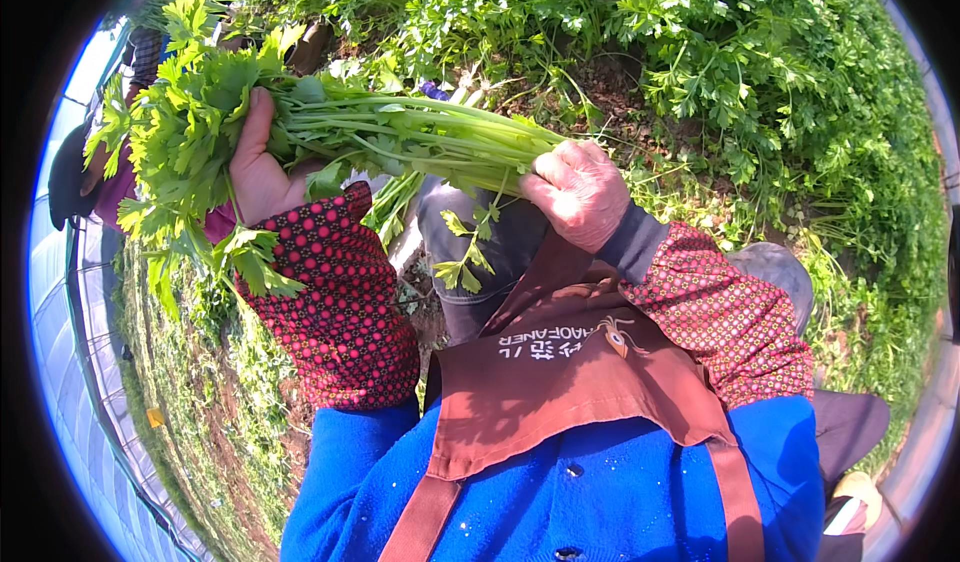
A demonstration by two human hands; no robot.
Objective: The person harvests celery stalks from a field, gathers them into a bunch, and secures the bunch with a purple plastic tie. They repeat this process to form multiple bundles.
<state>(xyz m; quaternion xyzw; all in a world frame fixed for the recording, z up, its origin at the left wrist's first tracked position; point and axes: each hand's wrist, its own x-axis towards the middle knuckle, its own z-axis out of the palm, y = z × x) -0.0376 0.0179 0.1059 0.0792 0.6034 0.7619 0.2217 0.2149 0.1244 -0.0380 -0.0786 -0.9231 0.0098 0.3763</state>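
A bundle of leafy celery [420, 131] lies across both my hands, above my knees. My left hand [262, 161] supports it at the leafy end, the thumb up along the near side and the fingers hidden behind the leaves. At the pale stalk ends my right hand [577, 191] is closed round the bundle. One thin leafy stem hangs down from it between the hands. Behind the stalks, near their middle, a small purple thing [433, 90] shows on the ground.
Dense celery plants [750, 59] grow ahead and to the right. More cut stalks [394, 202] lie beside my knee. At the left is another person in a dark cap [69, 176], close to the leaves. Plastic greenhouse sheeting [56, 299] curves along the left edge.
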